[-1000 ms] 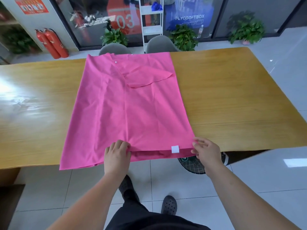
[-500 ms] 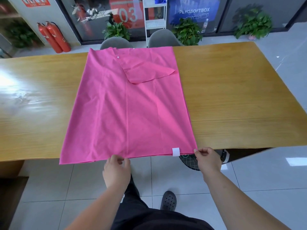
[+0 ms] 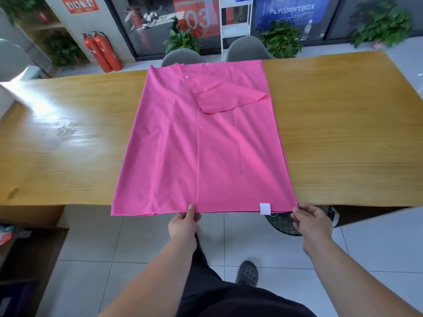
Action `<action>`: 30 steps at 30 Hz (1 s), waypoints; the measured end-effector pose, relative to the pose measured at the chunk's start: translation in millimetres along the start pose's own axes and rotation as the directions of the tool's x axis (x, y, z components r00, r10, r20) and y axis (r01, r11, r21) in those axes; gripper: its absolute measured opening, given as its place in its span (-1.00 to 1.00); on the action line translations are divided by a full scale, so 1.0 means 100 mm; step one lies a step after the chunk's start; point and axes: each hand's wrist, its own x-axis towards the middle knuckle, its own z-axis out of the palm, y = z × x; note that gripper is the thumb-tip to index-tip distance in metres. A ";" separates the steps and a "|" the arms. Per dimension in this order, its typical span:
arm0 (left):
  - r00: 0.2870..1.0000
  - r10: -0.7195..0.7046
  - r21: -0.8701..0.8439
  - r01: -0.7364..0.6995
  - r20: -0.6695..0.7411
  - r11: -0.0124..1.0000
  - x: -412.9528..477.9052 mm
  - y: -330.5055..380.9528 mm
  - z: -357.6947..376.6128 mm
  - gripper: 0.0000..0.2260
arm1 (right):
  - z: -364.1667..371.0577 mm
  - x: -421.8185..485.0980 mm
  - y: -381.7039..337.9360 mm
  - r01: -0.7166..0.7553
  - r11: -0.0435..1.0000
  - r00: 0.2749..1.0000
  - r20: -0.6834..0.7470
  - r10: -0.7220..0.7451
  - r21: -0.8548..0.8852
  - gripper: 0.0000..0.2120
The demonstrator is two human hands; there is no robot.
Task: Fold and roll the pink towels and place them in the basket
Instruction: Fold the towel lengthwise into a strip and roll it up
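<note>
L hand (image 3: 184,223): thumb on top, fingers curled under, pinching near hem of pink towel (image 3: 203,145). R hand (image 3: 312,221): pinching near R corner, beside white tag (image 3: 265,208). Towel spread flat on wooden table (image 3: 343,133), near hem overhanging edge; far R corner folded back.

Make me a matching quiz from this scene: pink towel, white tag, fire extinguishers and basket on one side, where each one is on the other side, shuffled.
1 pink towel
2 white tag
3 fire extinguishers
4 basket

A under the near edge of the table
B on the towel's near hem
C spread across the table
D beyond the table, far left

Pairs: 1-C, 2-B, 3-D, 4-A
</note>
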 end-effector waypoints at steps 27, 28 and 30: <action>0.996 -0.026 -0.072 0.033 0.089 0.997 0.04 -0.09 -0.11 -0.84 | 0.07 -0.18 -0.17 0.019 1.000 0.999 -0.049 -0.020 -0.022 -0.85; 0.995 -0.034 -0.061 0.039 0.091 0.997 0.02 -0.10 -0.10 -0.85 | 0.03 -0.16 -0.07 -0.045 0.999 0.998 -0.049 0.044 -0.016 -0.85; 0.995 -0.045 -0.043 0.048 0.087 0.998 0.00 -0.11 -0.11 -0.84 | 0.00 -0.14 0.05 -0.079 0.997 0.996 -0.047 0.079 0.004 -0.87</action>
